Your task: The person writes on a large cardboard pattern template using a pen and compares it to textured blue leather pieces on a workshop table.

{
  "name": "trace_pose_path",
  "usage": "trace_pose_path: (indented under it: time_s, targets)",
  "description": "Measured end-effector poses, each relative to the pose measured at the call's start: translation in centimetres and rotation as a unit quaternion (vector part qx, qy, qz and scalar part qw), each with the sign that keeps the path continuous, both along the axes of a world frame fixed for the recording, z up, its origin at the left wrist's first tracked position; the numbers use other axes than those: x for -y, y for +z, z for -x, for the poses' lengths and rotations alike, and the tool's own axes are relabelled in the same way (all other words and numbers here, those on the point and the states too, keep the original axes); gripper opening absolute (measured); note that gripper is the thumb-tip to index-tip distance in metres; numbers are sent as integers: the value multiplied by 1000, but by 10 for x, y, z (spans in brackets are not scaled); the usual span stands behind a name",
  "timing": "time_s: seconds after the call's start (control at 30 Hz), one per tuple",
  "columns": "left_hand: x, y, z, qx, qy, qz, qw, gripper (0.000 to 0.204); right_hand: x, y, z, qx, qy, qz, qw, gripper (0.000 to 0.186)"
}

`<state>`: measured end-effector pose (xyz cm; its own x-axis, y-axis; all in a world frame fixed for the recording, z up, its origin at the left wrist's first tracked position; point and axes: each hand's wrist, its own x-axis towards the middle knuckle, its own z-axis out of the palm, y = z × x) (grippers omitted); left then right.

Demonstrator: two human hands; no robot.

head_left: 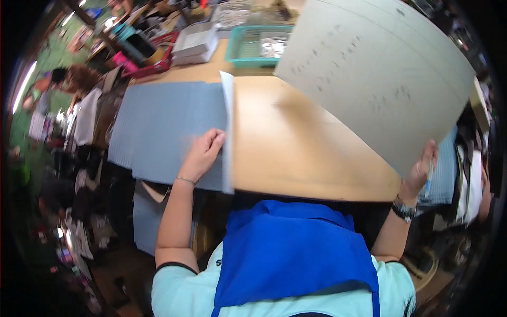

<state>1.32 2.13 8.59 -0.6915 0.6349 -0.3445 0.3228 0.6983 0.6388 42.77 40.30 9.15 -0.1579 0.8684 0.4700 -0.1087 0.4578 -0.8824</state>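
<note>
My left hand [206, 148] has curled fingers over textured blue sheets [169, 111] on the left of the tan table [274, 164], beside an upturned white edge [227, 100]; what its fingertips grip, if anything, is hidden. My right hand [420, 169] grips the lower corner of a large pale grey board [369, 63] with dark marks, raised at an angle over the table's right side. A slim light-blue pen [429, 179] is in that hand too.
At the back sit a teal tray [237, 47], white boxes [193, 42] and a red tray [158, 71] with items. More blue sheets [443, 185] are stacked at the right edge. Other people [79, 79] are off to the left.
</note>
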Motion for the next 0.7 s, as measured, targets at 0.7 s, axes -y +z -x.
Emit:
trace_pose_path:
  time_s: [0.7]
  targets:
    - [-111,-87,-14,-220,-143,-83,961,73,12,-27,-9,185,157,219,945,35]
